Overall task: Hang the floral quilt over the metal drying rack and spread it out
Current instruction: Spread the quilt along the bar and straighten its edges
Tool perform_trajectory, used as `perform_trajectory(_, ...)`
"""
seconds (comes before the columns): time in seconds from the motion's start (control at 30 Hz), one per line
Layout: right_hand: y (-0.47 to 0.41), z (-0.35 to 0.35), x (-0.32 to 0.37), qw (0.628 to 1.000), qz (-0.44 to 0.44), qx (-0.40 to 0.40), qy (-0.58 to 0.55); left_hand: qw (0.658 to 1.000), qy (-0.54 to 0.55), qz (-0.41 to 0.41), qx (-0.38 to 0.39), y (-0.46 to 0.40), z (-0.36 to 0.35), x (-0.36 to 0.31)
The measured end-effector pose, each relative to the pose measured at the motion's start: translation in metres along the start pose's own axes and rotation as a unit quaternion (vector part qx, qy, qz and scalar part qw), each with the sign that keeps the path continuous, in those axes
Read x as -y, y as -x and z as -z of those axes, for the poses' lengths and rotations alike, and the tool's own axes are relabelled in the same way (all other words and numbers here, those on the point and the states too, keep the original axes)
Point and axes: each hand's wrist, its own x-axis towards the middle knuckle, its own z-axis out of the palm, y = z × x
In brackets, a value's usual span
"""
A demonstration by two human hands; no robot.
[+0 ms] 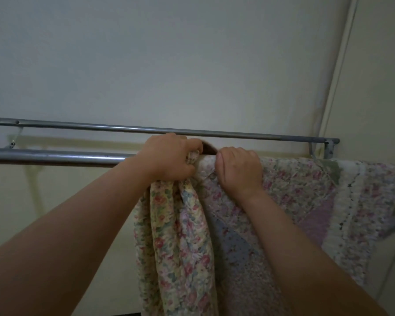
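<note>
Right, both arms up at the metal drying rack (pixel 55 156), which stands vs a pale wall (pixel 169 65). Floral quilt (pixel 294 190) hangs over the near, thicker bar, draped from mid-bar to the rt end. Its left part is gathered in folds and hangs down in a yellowish floral bunch; the rt part lies flatter, w/ lilac and blue patches showing. Left hand (pixel 171 159) is a closed fist clamped on the gathered quilt edge right at the bar. Right hand (pixel 238 171) sits just beside it, fingers curled over the top of the quilt on the bar, pressing and gripping the fabric. Far thinner bar (pixel 123 128) is bare.
</note>
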Motion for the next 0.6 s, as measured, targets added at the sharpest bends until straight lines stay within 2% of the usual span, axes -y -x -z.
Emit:
perform_trajectory(0.37,0.0,-0.002,0.0,1.0,-0.006,-0.004,0.005,1.0,-0.001,0.01,-0.005,0.016,0.009,0.032)
perform_trajectory(0.6,0.001,-0.003,0.003,0.999,-0.026,-0.008,0.02,0.998,0.042,0.039,-0.009,0.046,0.018,0.078)
